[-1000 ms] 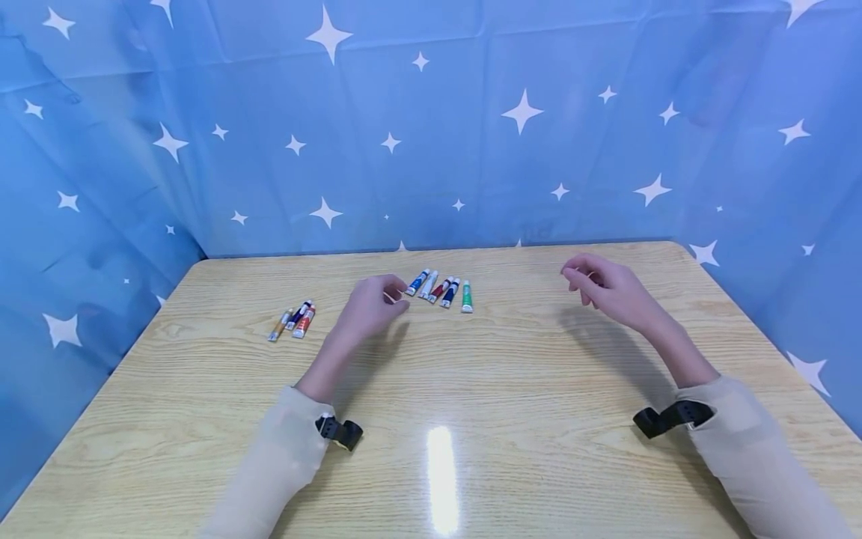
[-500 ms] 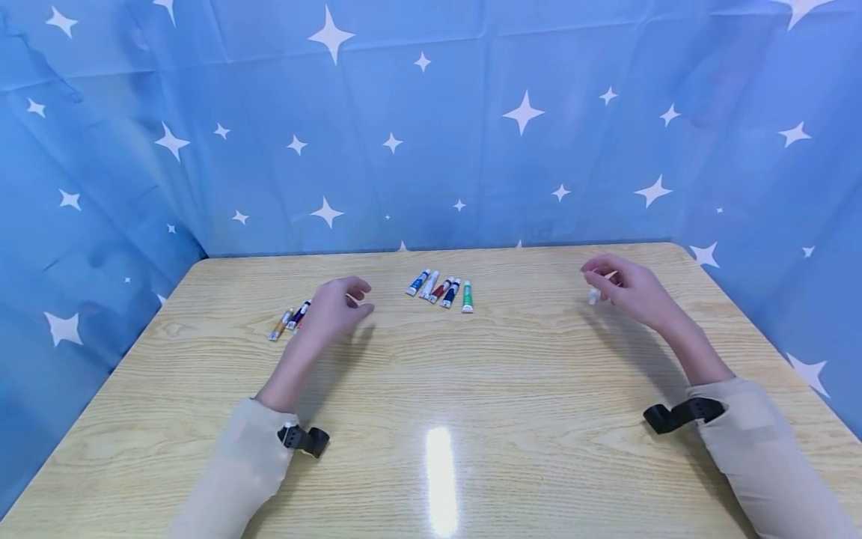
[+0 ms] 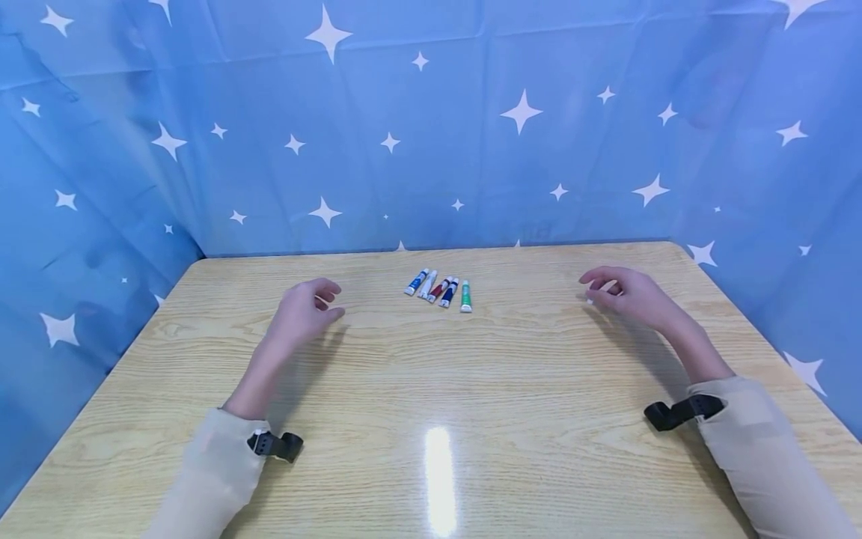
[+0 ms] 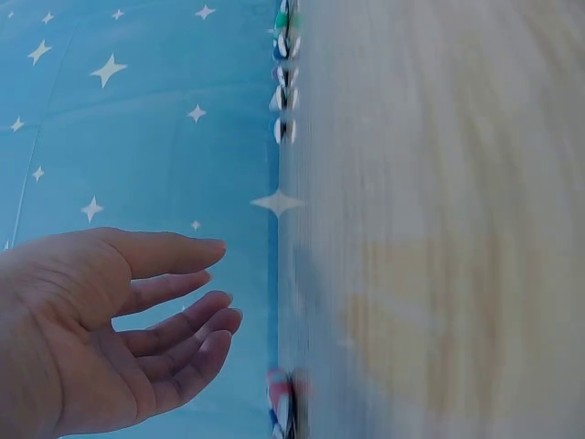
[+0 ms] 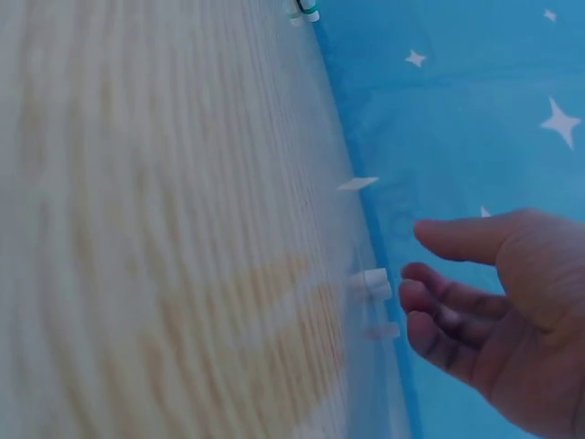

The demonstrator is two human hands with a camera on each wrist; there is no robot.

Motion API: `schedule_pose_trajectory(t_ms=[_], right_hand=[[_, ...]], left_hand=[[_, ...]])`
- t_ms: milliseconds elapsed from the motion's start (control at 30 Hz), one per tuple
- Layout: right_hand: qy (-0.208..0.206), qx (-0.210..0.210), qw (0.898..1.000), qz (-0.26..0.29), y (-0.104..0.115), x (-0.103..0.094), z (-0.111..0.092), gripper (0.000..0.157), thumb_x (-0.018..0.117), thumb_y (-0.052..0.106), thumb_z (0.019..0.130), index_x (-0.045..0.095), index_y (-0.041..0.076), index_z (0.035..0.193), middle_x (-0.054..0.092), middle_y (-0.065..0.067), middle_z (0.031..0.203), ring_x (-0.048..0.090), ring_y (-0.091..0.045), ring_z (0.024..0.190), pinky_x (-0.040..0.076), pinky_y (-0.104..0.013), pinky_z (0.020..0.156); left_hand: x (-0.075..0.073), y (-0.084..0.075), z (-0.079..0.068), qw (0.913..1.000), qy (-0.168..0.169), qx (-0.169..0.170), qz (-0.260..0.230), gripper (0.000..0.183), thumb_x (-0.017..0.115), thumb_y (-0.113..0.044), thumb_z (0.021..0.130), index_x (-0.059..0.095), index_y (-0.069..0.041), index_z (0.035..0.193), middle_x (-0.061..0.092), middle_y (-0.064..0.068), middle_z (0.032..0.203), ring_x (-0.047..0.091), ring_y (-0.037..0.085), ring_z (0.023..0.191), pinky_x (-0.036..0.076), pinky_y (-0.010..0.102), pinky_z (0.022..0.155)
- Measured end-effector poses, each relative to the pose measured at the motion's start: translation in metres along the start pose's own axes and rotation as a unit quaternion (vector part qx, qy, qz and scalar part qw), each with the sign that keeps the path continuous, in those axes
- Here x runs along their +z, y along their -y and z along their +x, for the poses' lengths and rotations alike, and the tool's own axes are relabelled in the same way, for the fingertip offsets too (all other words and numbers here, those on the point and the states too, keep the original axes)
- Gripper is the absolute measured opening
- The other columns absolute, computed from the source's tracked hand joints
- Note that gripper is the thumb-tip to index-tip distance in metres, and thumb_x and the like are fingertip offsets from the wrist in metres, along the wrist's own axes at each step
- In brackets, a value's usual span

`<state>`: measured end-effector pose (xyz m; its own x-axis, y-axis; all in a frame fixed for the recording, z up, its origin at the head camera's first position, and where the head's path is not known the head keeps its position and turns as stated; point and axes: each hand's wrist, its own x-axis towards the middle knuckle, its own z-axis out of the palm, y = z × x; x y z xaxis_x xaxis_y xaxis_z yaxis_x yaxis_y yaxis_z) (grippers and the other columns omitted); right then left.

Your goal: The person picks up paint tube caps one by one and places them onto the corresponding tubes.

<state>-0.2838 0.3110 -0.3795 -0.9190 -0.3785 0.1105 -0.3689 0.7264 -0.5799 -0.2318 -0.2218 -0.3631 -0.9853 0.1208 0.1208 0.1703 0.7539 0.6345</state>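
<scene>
In the head view my left hand hovers at the left side of the table, fingers loosely curved and holding nothing. It hides a small group of paint tubes there; a red paint tube shows beneath it in the left wrist view. My right hand hovers at the right back, its fingers curved above a small white-capped tube on the table. In the right wrist view a gap shows between fingertips and cap. Between the hands lie a blue, a white, a red, a dark blue and a green paint tube.
The pale wooden table ends at a blue star-patterned cloth behind and at both sides. Black wrist cameras sit on both sleeves. A bright light reflection lies on the tabletop near the front.
My left hand has moved left, from beside the middle tubes to over the left group, which it now covers. The right hand has shifted slightly right and comes lower over the white cap.
</scene>
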Motion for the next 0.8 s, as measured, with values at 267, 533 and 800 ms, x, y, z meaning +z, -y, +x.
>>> schedule_pose_trajectory(t_ms=[267, 533, 800], right_hand=[[0.031, 0.010, 0.999, -0.011, -0.002, 0.002, 0.000, 0.029, 0.061, 0.013, 0.102, 0.062, 0.000, 0.128, 0.065, -0.017, 0.108, 0.060, -0.021, 0.071, 0.047, -0.029, 0.059], [0.046, 0.012, 0.999, -0.011, -0.002, 0.001, -0.003, 0.028, 0.060, 0.012, 0.102, 0.064, -0.002, 0.126, 0.065, -0.016, 0.106, 0.058, -0.020, 0.067, 0.048, -0.031, 0.060], [0.050, 0.022, 0.998, -0.011, -0.003, 0.000, -0.004, 0.027, 0.061, 0.015, 0.102, 0.065, 0.000, 0.125, 0.064, -0.013, 0.102, 0.058, -0.020, 0.069, 0.049, -0.031, 0.061]], left_hand=[[-0.013, 0.017, -0.006, 0.9998, -0.004, -0.014, 0.014, 0.038, 0.069, -0.005, 0.091, 0.061, 0.009, 0.125, 0.064, 0.029, 0.115, 0.065, 0.039, 0.101, 0.054, 0.049, 0.085], [-0.021, 0.031, -0.007, 0.9991, -0.005, -0.038, 0.020, 0.036, 0.067, -0.005, 0.093, 0.061, 0.011, 0.124, 0.066, 0.028, 0.113, 0.066, 0.041, 0.103, 0.055, 0.049, 0.084], [-0.025, 0.037, -0.005, 0.9982, 0.030, -0.045, 0.027, 0.032, 0.066, -0.004, 0.092, 0.062, 0.013, 0.119, 0.069, 0.023, 0.102, 0.067, 0.033, 0.092, 0.054, 0.038, 0.074]])
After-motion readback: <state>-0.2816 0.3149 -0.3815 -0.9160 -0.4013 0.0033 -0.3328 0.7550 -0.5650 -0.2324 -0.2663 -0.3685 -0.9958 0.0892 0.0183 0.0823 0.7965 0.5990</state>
